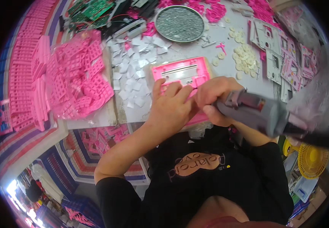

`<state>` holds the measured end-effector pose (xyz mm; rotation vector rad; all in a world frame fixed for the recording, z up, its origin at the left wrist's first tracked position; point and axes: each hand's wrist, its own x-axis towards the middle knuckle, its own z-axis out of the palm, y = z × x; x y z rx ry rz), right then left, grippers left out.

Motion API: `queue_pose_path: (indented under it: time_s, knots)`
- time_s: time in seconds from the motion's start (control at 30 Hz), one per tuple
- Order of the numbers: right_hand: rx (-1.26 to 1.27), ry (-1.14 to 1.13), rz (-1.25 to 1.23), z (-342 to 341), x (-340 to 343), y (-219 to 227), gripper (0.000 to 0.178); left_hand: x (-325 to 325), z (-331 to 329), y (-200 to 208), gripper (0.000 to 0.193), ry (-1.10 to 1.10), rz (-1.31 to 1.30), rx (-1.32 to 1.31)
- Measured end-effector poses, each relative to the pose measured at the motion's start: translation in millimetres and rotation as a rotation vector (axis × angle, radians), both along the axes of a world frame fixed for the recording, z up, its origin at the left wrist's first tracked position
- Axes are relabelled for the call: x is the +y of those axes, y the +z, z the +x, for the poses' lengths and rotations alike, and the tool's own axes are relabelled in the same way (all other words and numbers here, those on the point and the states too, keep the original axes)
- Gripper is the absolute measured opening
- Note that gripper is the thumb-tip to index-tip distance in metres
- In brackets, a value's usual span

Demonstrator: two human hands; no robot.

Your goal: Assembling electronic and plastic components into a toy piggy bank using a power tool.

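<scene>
Working over an open pink case (201, 69) on a crowded table (221, 37), a person in the head view lays the left hand (173, 104) across it, fingers loosely spread, while the right hand (216, 92) appears to grip a grey power tool (257, 114) by its nose. Metal strips (179, 73) already sit inside; the case seems part-fitted, with white discs (244, 57) lying loose nearby.

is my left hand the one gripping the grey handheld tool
No, your right hand grips the grey handheld tool, while your left hand touches the pink plastic casing.
</scene>
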<state>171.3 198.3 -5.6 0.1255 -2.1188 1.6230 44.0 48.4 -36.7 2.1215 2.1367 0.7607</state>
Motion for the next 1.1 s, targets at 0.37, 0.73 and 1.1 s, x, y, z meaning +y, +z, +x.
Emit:
queue_pose_path:
  time_s: [0.37,0.73,1.1]
  knots:
    - [0.135,0.143,-0.505,-17.2,55.6,25.1,0.034,-26.9,-87.6,20.5,0.029,0.317,0.081,-0.208]
    - [0.130,-0.546,-0.107,-21.3,65.5,64.6,0.062,-37.6,-137.4,49.7,0.018,0.674,0.300,-0.803]
    - [0.125,-0.188,0.686,-8.0,0.1,31.5,0.038,-19.4,-26.1,41.5,0.031,0.253,-0.071,-2.102]
